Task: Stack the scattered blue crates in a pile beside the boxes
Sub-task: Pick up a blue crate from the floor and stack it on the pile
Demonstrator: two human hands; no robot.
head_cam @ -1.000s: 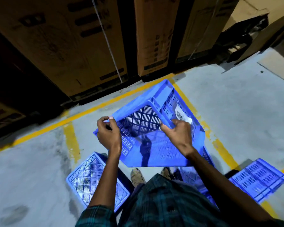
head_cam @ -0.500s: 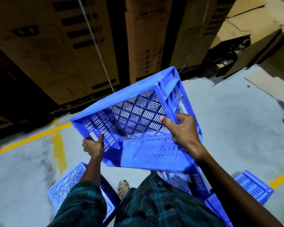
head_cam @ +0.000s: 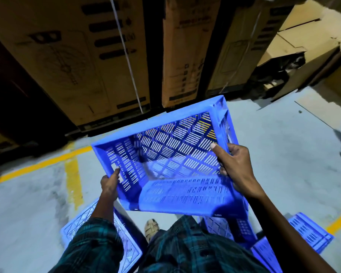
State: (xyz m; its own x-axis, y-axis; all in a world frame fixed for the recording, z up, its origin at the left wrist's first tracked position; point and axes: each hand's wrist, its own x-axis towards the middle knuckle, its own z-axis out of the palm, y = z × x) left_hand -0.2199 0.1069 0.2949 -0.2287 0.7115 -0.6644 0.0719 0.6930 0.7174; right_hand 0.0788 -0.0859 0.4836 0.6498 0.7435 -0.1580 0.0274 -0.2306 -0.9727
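Both hands hold a blue crate [head_cam: 171, 160] in the air above the grey floor [head_cam: 283, 154], its open side tilted toward the camera: the left hand [head_cam: 109, 183] curls into a cut-out in the left wall, and the right hand [head_cam: 234, 166] is clamped over the right rim, thumb inside. The crate is rectangular slotted plastic, held just before tall brown cardboard boxes [head_cam: 71, 56], with more crates [head_cam: 311, 231] lying below

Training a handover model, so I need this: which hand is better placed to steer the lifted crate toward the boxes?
Probably the right hand: it grips the held crate high on its side wall, nearer the cardboard boxes. The left hand holds the low near corner, mostly supporting.
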